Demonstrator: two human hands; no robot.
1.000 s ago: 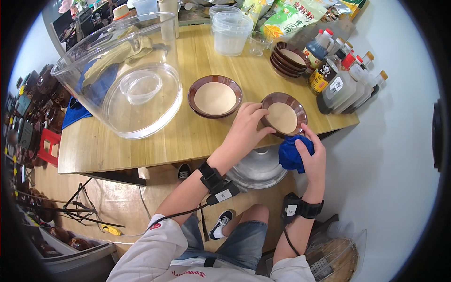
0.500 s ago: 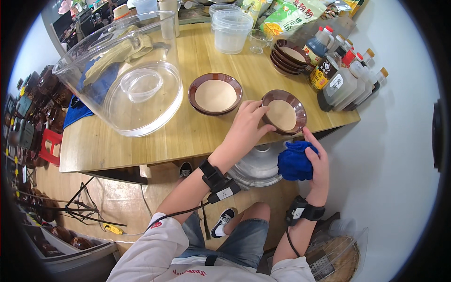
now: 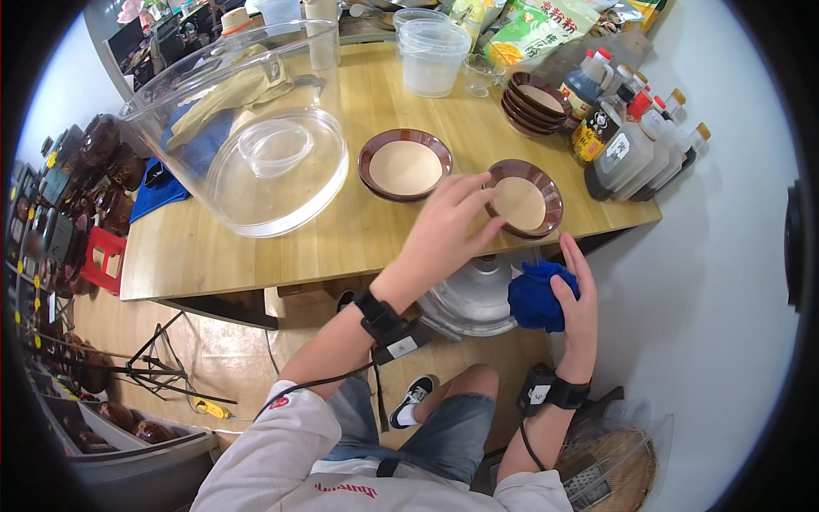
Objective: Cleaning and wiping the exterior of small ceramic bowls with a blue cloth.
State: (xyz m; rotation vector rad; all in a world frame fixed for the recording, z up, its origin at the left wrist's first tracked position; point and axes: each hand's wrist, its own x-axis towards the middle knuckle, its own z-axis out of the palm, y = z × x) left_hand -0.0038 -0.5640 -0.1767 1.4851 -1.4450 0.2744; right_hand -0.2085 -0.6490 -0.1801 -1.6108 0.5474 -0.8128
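Note:
A brown-rimmed bowl with a beige inside (image 3: 520, 203) sits near the table's front edge. At its left rim is my left hand (image 3: 445, 224), fingers and thumb apart, fingertips overlapping the rim; whether they touch it I cannot tell. My right hand (image 3: 580, 309) is just in front of the table edge, its fingers closed round a crumpled blue cloth (image 3: 537, 297). Its index fingertip points up close to the bowl's near rim. Left of that bowl stand similar brown bowls (image 3: 404, 168), apparently nested. A taller stack of brown bowls (image 3: 536, 104) is farther back.
A large clear basin (image 3: 256, 224) takes up the table's left side. Sauce bottles (image 3: 627, 158) crowd the right edge by the wall. Clear plastic tubs (image 3: 431, 64), a small glass cup (image 3: 484, 75) and food bags (image 3: 542, 30) line the back. Below the front edge is a clear round lid (image 3: 469, 307).
My left hand has loosened from the bowl's left rim and drawn slightly away. My right fingertips have come off the near rim, the cloth still held. The view has shifted a little.

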